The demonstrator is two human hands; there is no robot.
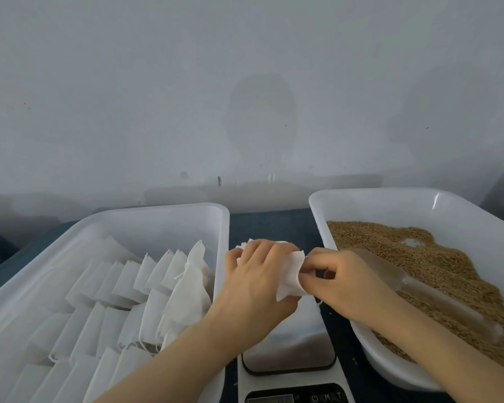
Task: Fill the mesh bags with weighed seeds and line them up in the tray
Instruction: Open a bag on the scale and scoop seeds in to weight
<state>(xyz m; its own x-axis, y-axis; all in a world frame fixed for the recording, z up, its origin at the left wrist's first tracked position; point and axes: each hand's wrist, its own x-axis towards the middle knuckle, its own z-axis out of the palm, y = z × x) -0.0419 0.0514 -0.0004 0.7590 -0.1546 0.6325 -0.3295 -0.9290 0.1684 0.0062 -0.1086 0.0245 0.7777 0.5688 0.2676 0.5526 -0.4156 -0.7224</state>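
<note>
Gripping a mesh bag (290, 276) in the left hand (253, 286), pinching its edge with the right hand (344, 277), hiding much of the scale (297, 344); cannot tell the bag's contents.

Glossy white plastic trays (163, 212), matt woven cloth bags (186, 289), a smooth metal scale plate (297, 344).

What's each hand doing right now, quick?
Left hand: closed, gripping the bag.
Right hand: closed, pinching the same bag's edge.
</note>
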